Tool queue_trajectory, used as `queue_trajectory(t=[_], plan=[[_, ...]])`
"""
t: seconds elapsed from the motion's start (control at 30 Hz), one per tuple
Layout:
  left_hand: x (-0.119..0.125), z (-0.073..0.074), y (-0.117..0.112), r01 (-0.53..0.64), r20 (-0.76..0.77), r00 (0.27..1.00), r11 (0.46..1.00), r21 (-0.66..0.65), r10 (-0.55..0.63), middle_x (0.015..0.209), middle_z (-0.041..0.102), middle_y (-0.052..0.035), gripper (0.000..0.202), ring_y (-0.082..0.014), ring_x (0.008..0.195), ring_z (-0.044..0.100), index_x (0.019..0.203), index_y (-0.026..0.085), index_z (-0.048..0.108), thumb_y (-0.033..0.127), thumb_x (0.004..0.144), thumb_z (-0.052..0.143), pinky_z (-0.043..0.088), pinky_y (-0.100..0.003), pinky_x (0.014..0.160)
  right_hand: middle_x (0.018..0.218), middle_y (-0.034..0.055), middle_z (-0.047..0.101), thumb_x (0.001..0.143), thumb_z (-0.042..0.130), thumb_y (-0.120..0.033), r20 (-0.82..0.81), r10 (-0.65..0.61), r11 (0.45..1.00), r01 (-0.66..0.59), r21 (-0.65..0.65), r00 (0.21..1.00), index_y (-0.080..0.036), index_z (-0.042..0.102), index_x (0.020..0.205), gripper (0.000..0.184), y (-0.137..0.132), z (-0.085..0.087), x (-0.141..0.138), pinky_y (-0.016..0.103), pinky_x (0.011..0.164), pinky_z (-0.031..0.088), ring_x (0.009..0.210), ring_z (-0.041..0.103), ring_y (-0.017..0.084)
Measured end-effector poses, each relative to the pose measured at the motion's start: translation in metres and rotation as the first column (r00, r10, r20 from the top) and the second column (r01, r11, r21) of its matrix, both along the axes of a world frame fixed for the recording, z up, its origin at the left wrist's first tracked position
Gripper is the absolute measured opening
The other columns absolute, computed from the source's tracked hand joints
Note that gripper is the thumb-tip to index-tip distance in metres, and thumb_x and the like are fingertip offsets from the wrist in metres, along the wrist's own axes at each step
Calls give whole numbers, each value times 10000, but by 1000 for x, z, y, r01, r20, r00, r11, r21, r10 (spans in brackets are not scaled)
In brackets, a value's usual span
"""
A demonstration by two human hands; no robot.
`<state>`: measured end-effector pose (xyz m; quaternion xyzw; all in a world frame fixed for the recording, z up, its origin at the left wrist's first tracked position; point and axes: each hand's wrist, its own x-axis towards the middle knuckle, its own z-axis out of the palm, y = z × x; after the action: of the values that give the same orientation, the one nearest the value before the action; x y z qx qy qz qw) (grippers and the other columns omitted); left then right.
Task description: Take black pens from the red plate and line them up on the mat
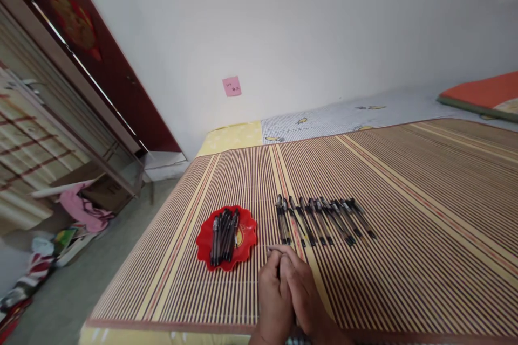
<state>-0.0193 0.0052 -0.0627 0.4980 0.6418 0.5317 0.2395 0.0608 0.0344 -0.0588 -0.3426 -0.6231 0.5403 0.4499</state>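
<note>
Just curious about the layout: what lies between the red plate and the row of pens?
Head view: only bare striped mat between the red plate and the pen row.

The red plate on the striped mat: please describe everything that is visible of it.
The red plastic-looking plate is round with a scalloped, ribbed rim and a yellow mark inside. It lies flat on the striped woven mat, left of a row of dark pens. A bundle of dark pens lies in it. The left hand and right hand do not touch it.
</note>
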Motion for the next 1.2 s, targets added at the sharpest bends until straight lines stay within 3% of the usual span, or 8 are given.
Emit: queue_trajectory(t=[0.1,0.23,0.33,0.43,0.57,0.7,1.0,1.2], plan=[[-21,31,-4,95,-120,988,994,-55,-101,726,652,-21,253,-169,675,589,790,201,637,335,937,481,434,-248,636,1144,84,690,997,306,-536,-63,13,1000,-12,12,998,-253,646,1193,484,1,1,1,364,964,509,1091,627,242],[-87,65,-10,-183,-289,944,982,-55,159,681,640,-5,254,-187,647,602,788,216,617,435,893,542,439,-264,629,1113,100,693,985,343,-552,-96,43,997,-49,-56,994,-234,642,1175,476,-2,5,-1,375,931,510,1045,636,245],[-141,70,-13,-428,-489,809,897,-112,325,815,715,-51,204,-237,758,662,879,219,621,404,885,536,460,-305,692,1052,98,693,981,356,-563,-105,68,993,-78,-92,992,-236,651,1134,466,-4,7,-1,375,903,511,980,643,237],[-172,66,-9,-513,-675,692,832,-209,257,916,745,-95,170,-265,861,682,915,206,625,313,897,495,455,-325,737,955,85,687,981,359,-569,-122,94,989,-107,-100,988,-234,663,1076,462,-3,8,-2,365,853,520,910,642,228],[-177,57,4,-531,-772,627,781,-327,103,1008,752,-142,188,-297,952,685,984,176,639,284,902,509,447,-338,756,880,69,682,989,359,-558,-126,81,992,-93,-91,989,-219,663,1034,458,1,5,-2,342,795,519,828,645,208],[-173,51,14,-525,-770,636,764,-375,59,979,758,-144,207,-299,924,699,1037,177,644,260,910,502,437,-333,715,838,54,675,994,358,-555,-125,87,992,-97,-83,988,-203,667,1043,470,3,2,-3,320,750,505,779,649,193],[-167,44,24,-497,-673,719,805,-324,173,912,762,-104,336,-261,878,721,1173,150,569,233,847,583,487,-308,724,769,34,638,993,368,-556,-156,115,987,-131,-95,981,-203,680,985,471,2,13,-1,291,697,494,730,637,178],[-165,41,26,-488,-488,802,849,-203,345,803,733,-98,397,-278,774,707,1108,91,648,293,771,591,511,-353,707,751,29,652,988,401,-537,-157,101,991,-113,-73,982,-206,686,966,438,4,11,-2,284,666,497,688,639,171]])
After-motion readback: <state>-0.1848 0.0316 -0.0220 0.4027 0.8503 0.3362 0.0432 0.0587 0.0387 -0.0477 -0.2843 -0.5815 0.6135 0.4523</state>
